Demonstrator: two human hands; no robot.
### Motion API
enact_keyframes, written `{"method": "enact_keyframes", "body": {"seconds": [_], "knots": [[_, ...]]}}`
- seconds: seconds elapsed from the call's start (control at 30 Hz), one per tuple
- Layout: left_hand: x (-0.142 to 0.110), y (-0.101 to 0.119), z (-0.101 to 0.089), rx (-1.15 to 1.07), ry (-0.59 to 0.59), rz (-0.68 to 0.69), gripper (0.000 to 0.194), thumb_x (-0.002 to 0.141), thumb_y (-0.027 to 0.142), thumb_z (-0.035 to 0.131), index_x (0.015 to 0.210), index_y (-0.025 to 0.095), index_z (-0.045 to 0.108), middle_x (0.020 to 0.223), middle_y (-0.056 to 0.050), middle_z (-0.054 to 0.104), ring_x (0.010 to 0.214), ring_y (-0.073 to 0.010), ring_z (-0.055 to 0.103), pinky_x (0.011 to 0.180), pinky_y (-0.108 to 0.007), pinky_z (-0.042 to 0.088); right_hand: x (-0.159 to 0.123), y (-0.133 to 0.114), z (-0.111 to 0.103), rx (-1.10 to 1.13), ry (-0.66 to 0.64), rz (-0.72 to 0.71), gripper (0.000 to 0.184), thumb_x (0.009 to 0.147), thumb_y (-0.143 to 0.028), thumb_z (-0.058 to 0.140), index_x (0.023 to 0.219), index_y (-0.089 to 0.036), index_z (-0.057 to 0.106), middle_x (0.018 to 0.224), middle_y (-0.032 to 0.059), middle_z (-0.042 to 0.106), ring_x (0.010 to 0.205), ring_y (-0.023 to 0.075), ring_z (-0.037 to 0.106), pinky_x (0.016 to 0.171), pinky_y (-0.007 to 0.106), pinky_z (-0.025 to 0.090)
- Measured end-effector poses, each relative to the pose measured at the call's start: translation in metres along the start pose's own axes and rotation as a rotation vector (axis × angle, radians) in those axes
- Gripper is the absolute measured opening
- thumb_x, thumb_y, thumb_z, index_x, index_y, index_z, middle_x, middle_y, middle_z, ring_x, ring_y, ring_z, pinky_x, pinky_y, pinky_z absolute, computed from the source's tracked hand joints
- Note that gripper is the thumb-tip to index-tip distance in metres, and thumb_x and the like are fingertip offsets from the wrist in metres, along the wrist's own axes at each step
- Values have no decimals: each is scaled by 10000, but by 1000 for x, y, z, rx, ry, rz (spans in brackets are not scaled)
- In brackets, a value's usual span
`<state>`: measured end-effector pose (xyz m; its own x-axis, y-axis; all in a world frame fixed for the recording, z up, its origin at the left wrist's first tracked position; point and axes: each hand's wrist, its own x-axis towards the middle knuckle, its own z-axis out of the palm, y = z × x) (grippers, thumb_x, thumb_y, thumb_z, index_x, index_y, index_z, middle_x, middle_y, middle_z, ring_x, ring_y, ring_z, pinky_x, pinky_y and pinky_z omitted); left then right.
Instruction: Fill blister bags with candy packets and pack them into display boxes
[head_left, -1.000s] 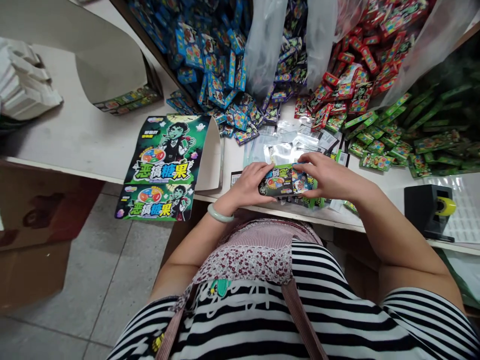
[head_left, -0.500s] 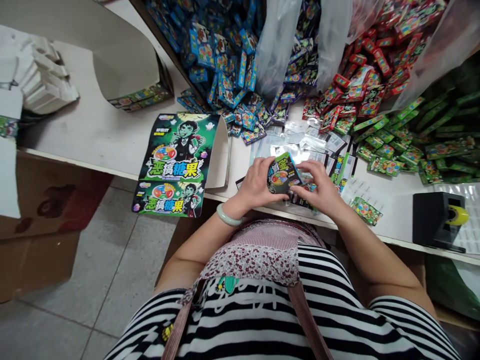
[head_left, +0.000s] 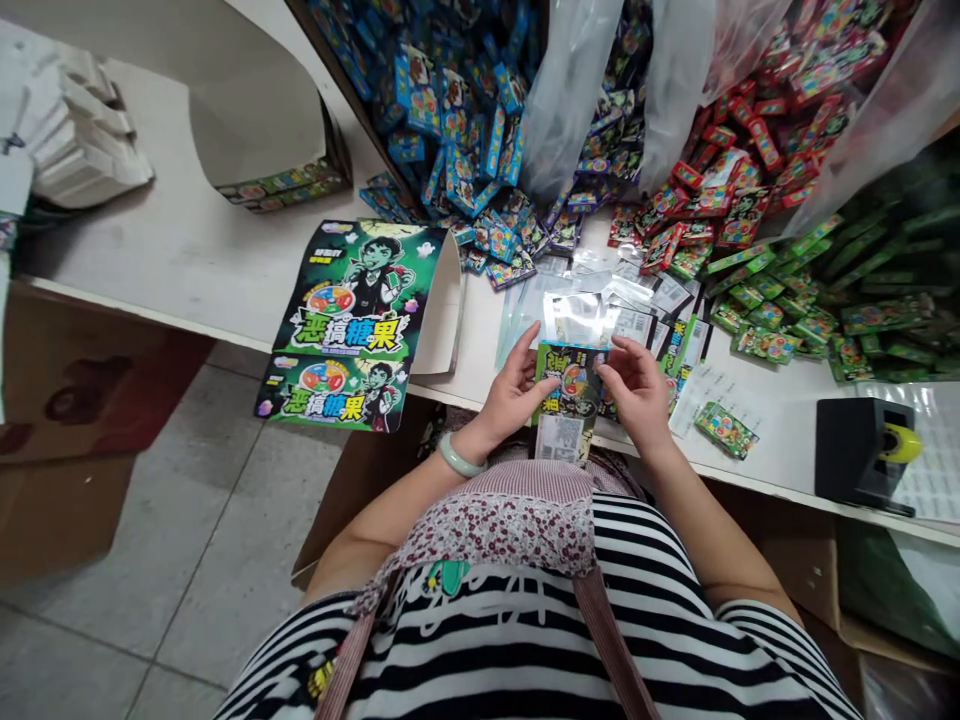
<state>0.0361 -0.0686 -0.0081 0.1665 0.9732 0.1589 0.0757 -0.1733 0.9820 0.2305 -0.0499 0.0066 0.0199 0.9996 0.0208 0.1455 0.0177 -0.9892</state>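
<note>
A black-and-green printed candy packet [head_left: 576, 375], with a coloured wheel picture and a blue strip along its far edge, is between my two hands at the table's front edge. My left hand [head_left: 512, 398], a pale green bangle on its wrist, grips the left side with the thumb across the front. On the right side, my right hand [head_left: 637, 395] presses its thumb near the far corner. The fingers behind the packet are hidden. A flap with a barcode [head_left: 561, 438] hangs from the packet's near side. Flat clear-and-black packets [head_left: 630, 322] lie just beyond.
Heaps of blue boxes [head_left: 457, 170], red boxes [head_left: 742, 180] and green boxes [head_left: 787, 300] fill the back. A folded display card [head_left: 345, 330] overhangs the table edge at left. A tape dispenser [head_left: 859, 450] stands at right, near a small green packet [head_left: 726, 430].
The candy packet has turned and come nearer my body, and its barcode flap now shows below. My hands have moved slightly nearer too, with fingers more raised.
</note>
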Motion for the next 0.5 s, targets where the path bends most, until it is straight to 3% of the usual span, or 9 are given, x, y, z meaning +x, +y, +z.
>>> {"method": "enact_keyframes", "body": {"seconds": [0.1, 0.2, 0.33, 0.43, 0.5], "knots": [[-5, -1, -2, -6, 18, -47, 653, 913, 481, 637, 1481, 310, 362, 1263, -93, 645, 1062, -220, 685, 895, -401, 607, -2, 0, -5, -21, -76, -4, 343, 827, -512, 665, 1062, -270, 609, 913, 38, 656, 799, 216, 651, 759, 406, 582], [-2, 5, -5, 25, 54, -38, 457, 903, 519, 641, 1261, 245, 566, 1202, -88, 665, 1042, -210, 683, 903, -390, 596, 3, -6, -12, -58, -192, -30, 272, 870, -532, 623, 908, -264, 601, 836, 20, 622, 699, 186, 603, 647, 360, 551], [15, 16, -8, -11, 162, -5, 261, 945, 460, 605, 907, 201, 622, 1037, -65, 708, 1025, -185, 685, 956, -388, 564, 16, -16, -13, -28, -227, -74, 294, 836, -534, 680, 870, -257, 585, 916, 30, 635, 839, 192, 627, 702, 335, 552], [24, 21, -11, -145, 140, -27, 244, 912, 410, 669, 1064, 225, 620, 979, -39, 731, 950, -171, 709, 881, -362, 584, 22, -23, -11, 44, -233, -49, 376, 793, -532, 732, 1031, -274, 598, 879, 14, 635, 812, 188, 632, 689, 331, 556], [24, 22, -14, -182, 126, -28, 296, 879, 407, 713, 1105, 234, 627, 943, -26, 732, 910, -163, 711, 852, -346, 585, 22, -28, -11, -9, -265, -95, 338, 812, -520, 724, 1020, -270, 629, 895, 29, 637, 845, 201, 635, 673, 333, 551]]}}
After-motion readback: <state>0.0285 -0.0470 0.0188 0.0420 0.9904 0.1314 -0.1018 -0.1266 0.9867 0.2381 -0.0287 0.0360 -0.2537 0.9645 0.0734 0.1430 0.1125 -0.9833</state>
